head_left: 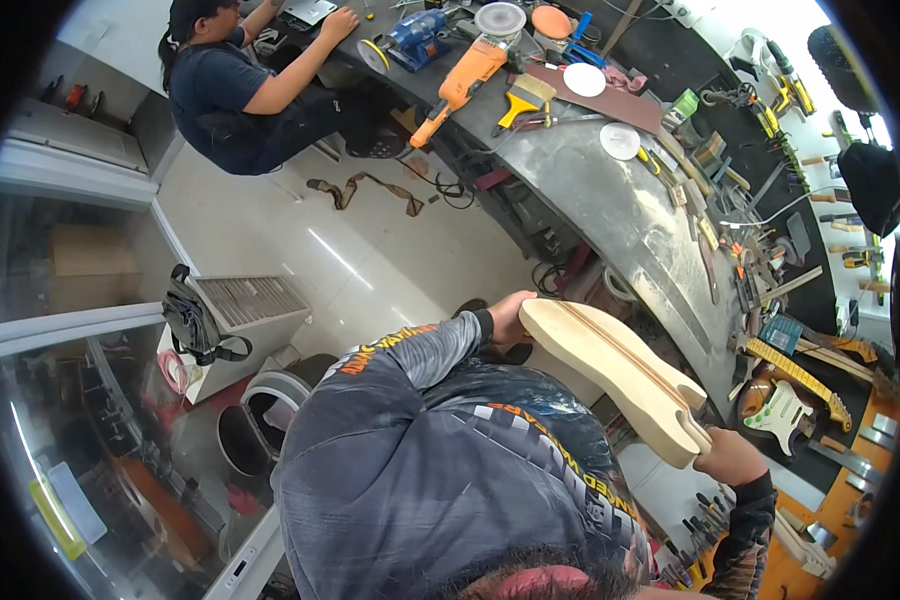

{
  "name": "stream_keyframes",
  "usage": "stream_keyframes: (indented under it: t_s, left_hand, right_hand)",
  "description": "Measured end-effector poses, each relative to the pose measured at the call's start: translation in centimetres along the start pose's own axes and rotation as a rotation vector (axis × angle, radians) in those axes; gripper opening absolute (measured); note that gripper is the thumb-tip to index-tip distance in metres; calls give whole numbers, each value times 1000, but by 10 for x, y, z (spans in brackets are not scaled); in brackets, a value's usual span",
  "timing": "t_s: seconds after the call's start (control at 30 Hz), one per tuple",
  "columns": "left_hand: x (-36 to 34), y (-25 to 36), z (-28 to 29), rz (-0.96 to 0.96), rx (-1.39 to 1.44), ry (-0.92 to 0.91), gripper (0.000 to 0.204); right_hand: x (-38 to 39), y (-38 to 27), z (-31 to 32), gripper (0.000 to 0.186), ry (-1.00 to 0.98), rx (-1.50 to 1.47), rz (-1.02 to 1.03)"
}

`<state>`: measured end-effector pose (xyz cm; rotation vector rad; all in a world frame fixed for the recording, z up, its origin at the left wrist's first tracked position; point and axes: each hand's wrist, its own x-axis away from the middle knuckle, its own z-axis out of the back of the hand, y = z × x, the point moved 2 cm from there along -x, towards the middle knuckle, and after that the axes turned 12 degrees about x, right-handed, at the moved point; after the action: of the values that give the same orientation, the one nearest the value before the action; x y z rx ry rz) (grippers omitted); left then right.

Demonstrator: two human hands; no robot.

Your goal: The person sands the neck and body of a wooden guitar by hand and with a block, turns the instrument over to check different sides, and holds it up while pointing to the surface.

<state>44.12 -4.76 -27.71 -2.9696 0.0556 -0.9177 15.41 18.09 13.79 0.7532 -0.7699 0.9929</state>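
Note:
A pale wooden guitar body [610,365] with darker stripes along its middle is held in front of my torso, slanting from upper left to lower right. My left hand [511,316] is closed around its rounded upper-left end, with some fingers hidden behind the wood. At the opposite end, beside the cutaway and horn, my right hand [732,458] is closed on the edge. A slim rounded piece shows by those fingers; whether it is part of the body or a separate tool, I cannot tell.
A dusty workbench [580,190] curves along the far right, bearing an orange angle grinder [465,85], a yellow brush [523,102] and several tools. A finished electric guitar [775,410] lies at right. Another person [235,90] sits far left. A strap [365,190] lies on the floor.

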Motion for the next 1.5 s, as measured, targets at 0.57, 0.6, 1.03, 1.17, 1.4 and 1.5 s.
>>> stream_keyframes:
  t_s: [0.57, 0.6, 1.03, 1.17, 1.4, 1.5]
  left_hand:
    - [7, -1, -5, 32, -441, 143, 71]
    - [5, -4, -2, 29, -442, 143, 71]
    - [10, 14, -8, -86, -178, 126, 48]
    - [19, 26, -18, -79, -353, 153, 55]
    - [32, 25, -16, -73, -515, 174, 65]
    - [34, 14, -9, -68, -379, 186, 61]
  right_hand:
    - [30, 4, 8, 32, -305, -131, -138]
    - [32, 3, 5, 32, -214, -64, -126]
    - [48, -20, 8, 18, 302, 220, -83]
    - [43, -11, 24, 21, 131, 111, -73]
    - [31, -10, 49, 32, -207, -46, -111]
    - [23, -1, 31, 28, -35, 70, -44]
